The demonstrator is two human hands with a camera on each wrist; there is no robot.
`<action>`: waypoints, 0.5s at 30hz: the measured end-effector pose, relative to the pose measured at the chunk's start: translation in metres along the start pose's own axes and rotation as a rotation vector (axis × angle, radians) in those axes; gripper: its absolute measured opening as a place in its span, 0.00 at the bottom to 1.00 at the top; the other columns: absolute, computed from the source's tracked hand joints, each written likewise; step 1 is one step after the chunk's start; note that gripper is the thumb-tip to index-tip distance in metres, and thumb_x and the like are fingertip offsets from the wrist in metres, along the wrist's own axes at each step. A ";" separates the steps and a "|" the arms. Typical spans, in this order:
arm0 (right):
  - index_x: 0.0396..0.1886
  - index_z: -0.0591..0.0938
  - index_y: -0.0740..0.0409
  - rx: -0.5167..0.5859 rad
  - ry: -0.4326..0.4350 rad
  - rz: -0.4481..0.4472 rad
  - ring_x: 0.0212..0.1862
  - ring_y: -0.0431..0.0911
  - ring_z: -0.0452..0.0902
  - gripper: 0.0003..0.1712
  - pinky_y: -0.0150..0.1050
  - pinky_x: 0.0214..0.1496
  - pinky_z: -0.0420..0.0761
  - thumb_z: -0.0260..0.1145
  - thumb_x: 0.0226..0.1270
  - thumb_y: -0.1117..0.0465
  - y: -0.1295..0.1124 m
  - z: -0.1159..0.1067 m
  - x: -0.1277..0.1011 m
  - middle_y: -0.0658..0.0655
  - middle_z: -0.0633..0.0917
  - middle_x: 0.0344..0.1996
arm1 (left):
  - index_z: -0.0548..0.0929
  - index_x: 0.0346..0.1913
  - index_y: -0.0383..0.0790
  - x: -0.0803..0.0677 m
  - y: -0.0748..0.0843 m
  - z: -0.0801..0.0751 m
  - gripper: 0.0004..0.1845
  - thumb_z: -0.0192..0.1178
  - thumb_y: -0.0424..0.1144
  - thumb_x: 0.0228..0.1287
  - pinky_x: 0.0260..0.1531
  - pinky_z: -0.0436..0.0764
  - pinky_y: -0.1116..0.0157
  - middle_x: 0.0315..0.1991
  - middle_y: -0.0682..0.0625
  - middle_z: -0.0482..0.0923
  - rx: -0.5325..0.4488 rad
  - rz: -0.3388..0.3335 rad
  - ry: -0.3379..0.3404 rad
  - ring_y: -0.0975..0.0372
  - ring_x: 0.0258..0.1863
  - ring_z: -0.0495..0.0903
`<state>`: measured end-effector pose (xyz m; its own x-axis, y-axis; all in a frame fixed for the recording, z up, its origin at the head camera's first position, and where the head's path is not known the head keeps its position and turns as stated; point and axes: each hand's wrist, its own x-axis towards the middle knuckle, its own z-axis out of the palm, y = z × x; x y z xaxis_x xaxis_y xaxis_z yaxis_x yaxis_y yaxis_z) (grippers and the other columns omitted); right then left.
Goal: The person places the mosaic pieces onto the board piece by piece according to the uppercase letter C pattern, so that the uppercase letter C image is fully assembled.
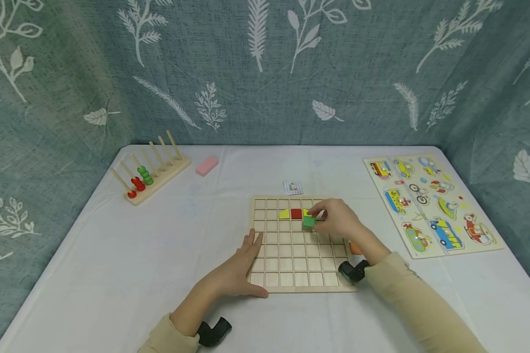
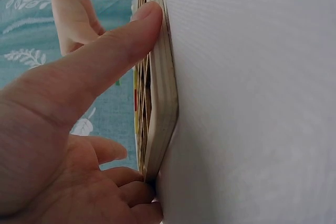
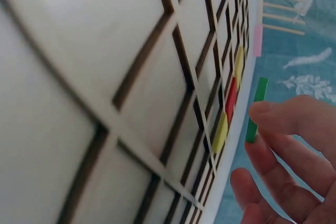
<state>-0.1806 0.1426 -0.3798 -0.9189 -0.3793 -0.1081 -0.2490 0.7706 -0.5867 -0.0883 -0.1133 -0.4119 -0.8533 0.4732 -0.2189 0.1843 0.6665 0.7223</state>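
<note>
Near the frame's centre, a green tile (image 1: 308, 222), a red tile (image 1: 296, 214) and yellow tiles (image 1: 284, 214) are seen; across the top, a blue-green curtain (image 1: 234, 49) is patterned with white leaves (image 1: 324, 110).

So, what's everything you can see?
Grid board: 1, tan, centre
Yellow pieces: 2, yellow, on board
Red piece: 1, red, between yellows
Green block: 1, green, above board
Pattern card: 1, whitish, behind board
Orange piece: 1, orange, right of board
Peg stand: 1, tan, back left
Beads: about 6, red and green, on stand
Pink block: 1, pink, beside stand
Picture puzzle: 1, multicoloured, right
Tablecloth: 1, white, underneath
Curtain: 1, blue-green, backdrop
Wrist gadgets: 2, black, worn
Sleeves: 2, beige, foreground
Left hand: 1, bare, board's left edge
Right hand: 1, bare, pinching green block
</note>
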 end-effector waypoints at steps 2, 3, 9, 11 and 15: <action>0.42 0.84 0.59 0.004 -0.006 -0.007 0.33 0.44 0.74 0.18 0.36 0.30 0.74 0.70 0.46 0.67 -0.001 0.003 0.002 0.53 0.83 0.35 | 0.42 0.71 0.35 0.000 0.000 0.000 0.65 0.76 0.46 0.35 0.65 0.47 0.49 0.71 0.39 0.29 -0.002 -0.002 0.000 0.49 0.70 0.33; 0.42 0.84 0.59 0.006 -0.008 -0.008 0.32 0.44 0.73 0.18 0.36 0.29 0.73 0.70 0.46 0.68 -0.002 0.005 0.004 0.53 0.83 0.35 | 0.41 0.71 0.35 0.000 0.000 0.000 0.65 0.76 0.46 0.35 0.65 0.47 0.49 0.71 0.39 0.29 -0.003 -0.004 -0.001 0.49 0.70 0.33; 0.39 0.85 0.57 0.008 -0.013 0.001 0.31 0.43 0.73 0.16 0.35 0.30 0.74 0.69 0.46 0.67 -0.007 0.013 0.010 0.52 0.83 0.36 | 0.41 0.71 0.35 0.000 -0.001 0.000 0.65 0.76 0.46 0.35 0.65 0.46 0.49 0.71 0.40 0.29 -0.010 -0.002 -0.002 0.49 0.70 0.32; 0.38 0.85 0.57 0.006 -0.014 -0.003 0.31 0.43 0.74 0.16 0.35 0.31 0.74 0.69 0.45 0.67 -0.009 0.015 0.011 0.52 0.83 0.36 | 0.41 0.71 0.35 0.000 -0.001 0.000 0.65 0.76 0.46 0.35 0.65 0.46 0.49 0.71 0.40 0.29 -0.009 0.002 -0.002 0.49 0.70 0.32; 0.39 0.85 0.55 -0.003 -0.022 -0.001 0.31 0.42 0.73 0.17 0.35 0.30 0.74 0.70 0.45 0.67 -0.013 0.019 0.015 0.50 0.83 0.36 | 0.41 0.71 0.35 0.001 0.000 0.000 0.65 0.76 0.47 0.36 0.65 0.46 0.49 0.71 0.40 0.30 -0.003 0.003 -0.002 0.49 0.70 0.33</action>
<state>-0.1854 0.1178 -0.3890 -0.9116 -0.3915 -0.1252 -0.2512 0.7718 -0.5842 -0.0891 -0.1134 -0.4120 -0.8516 0.4765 -0.2184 0.1851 0.6632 0.7252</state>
